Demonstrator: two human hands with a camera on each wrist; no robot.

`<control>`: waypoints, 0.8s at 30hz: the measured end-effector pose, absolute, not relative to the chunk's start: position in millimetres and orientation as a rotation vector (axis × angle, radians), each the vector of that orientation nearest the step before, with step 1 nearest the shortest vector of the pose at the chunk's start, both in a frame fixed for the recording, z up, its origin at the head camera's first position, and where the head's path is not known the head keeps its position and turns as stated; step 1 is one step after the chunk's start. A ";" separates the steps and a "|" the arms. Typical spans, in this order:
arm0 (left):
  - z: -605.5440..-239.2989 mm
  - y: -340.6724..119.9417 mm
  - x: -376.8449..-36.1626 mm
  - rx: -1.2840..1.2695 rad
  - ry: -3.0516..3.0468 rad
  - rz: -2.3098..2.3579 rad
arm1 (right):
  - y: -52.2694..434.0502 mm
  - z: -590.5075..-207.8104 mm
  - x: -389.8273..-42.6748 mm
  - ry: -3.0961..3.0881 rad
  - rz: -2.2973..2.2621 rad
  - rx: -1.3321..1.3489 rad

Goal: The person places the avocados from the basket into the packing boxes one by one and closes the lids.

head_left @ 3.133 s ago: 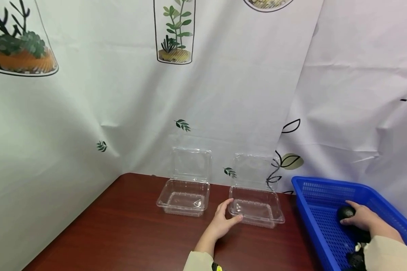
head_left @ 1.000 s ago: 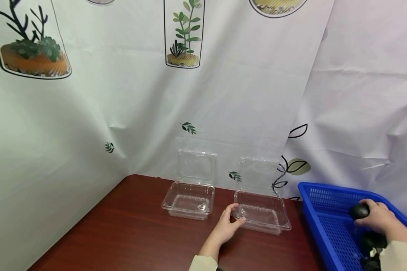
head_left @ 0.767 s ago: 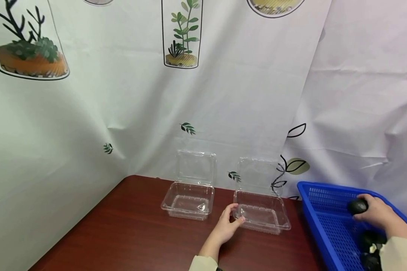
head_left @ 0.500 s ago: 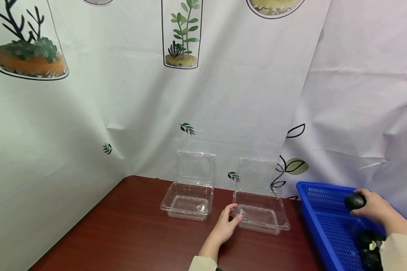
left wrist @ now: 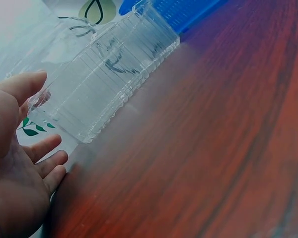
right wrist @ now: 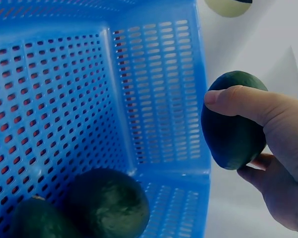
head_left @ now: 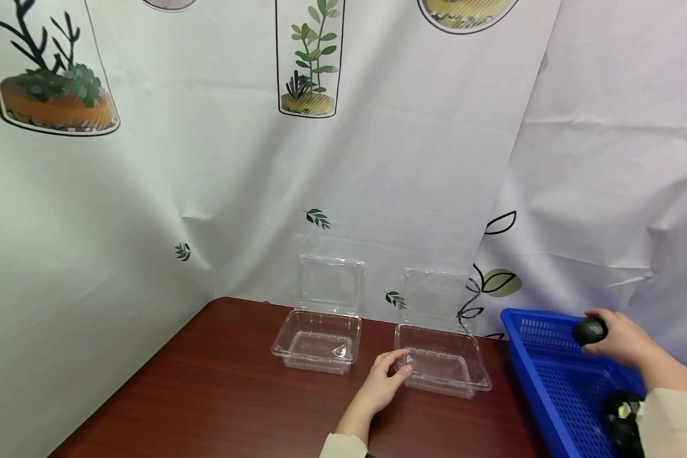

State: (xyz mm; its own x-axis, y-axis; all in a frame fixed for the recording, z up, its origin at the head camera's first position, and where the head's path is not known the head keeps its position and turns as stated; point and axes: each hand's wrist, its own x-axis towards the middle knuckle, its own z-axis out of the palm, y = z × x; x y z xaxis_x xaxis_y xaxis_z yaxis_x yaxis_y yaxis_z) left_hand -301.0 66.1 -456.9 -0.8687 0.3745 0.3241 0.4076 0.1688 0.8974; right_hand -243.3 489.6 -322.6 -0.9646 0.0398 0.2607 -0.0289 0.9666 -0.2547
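Note:
My right hand (head_left: pixel 621 337) grips a dark green avocado (head_left: pixel 589 331), held above the blue basket; in the right wrist view the thumb lies across the avocado (right wrist: pixel 233 121) beside the basket's rim. More avocados (right wrist: pixel 107 203) lie in the basket, partly hidden by my right sleeve in the head view. My left hand (head_left: pixel 378 385) is at the near left corner of the right clear plastic clamshell container (head_left: pixel 443 366), thumb and index finger holding its rim, the other fingers loosely bent (left wrist: pixel 52 163). The container's lid (head_left: pixel 432 296) stands raised behind it.
A second clear clamshell container (head_left: pixel 317 343) with raised lid stands to the left on the dark red wooden table (head_left: pixel 206 394). The blue perforated basket (head_left: pixel 529 375) occupies the right side. A white printed cloth (head_left: pixel 378 159) hangs behind the table.
My right hand took hold of the avocado in the basket, lifted it and has carried it up and leftward. My left hand closed in slightly at the container's corner.

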 end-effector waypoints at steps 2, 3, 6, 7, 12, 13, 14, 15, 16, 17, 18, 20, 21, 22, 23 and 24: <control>-457.0 66.3 -300.8 -0.798 -2.382 -1.847 | 487.0 -320.3 -244.2 -2.834 0.368 0.005; -457.3 66.3 -300.9 -0.804 -2.380 -1.852 | 485.8 -319.3 -244.7 -2.827 0.364 0.014; -459.4 66.4 -302.8 -0.826 -2.363 -1.876 | 481.4 -316.1 -245.9 -2.806 0.356 0.034; -460.5 66.5 -303.7 -0.835 -2.355 -1.886 | 480.2 -315.1 -246.4 -2.805 0.356 0.037; -461.1 67.4 -304.2 -0.839 -2.321 -1.925 | 475.0 -312.0 -248.3 -2.811 0.369 0.047; -460.4 67.5 -303.4 -0.834 -2.318 -1.929 | 474.1 -311.3 -248.7 -2.815 0.374 0.048; -459.4 67.5 -302.6 -0.827 -2.315 -1.932 | 472.8 -310.8 -249.0 -2.817 0.377 0.051; -458.9 67.6 -302.2 -0.820 -2.316 -1.930 | 471.5 -310.4 -249.4 -2.819 0.377 0.053; -458.3 67.6 -301.8 -0.814 -2.314 -1.931 | 470.2 -310.0 -249.8 -2.818 0.376 0.058; -457.7 67.8 -301.7 -0.805 -2.314 -1.931 | 468.8 -309.2 -250.3 -2.818 0.376 0.063; -457.4 67.8 -301.6 -0.794 -2.313 -1.932 | 467.3 -308.2 -250.9 -2.818 0.377 0.068; -457.1 68.1 -302.4 -0.771 -2.312 -1.929 | 463.7 -306.8 -252.4 -2.807 0.368 0.081; -457.1 68.2 -302.8 -0.758 -2.312 -1.924 | 461.9 -305.9 -253.2 -2.801 0.366 0.089; -457.0 68.2 -303.1 -0.745 -2.310 -1.922 | 460.1 -304.8 -253.9 -2.799 0.366 0.096; -457.1 68.2 -303.4 -0.733 -2.308 -1.922 | 458.1 -303.8 -254.7 -2.796 0.365 0.106; -457.5 68.2 -303.8 -0.724 -2.305 -1.917 | 455.7 -302.9 -255.3 -2.794 0.362 0.113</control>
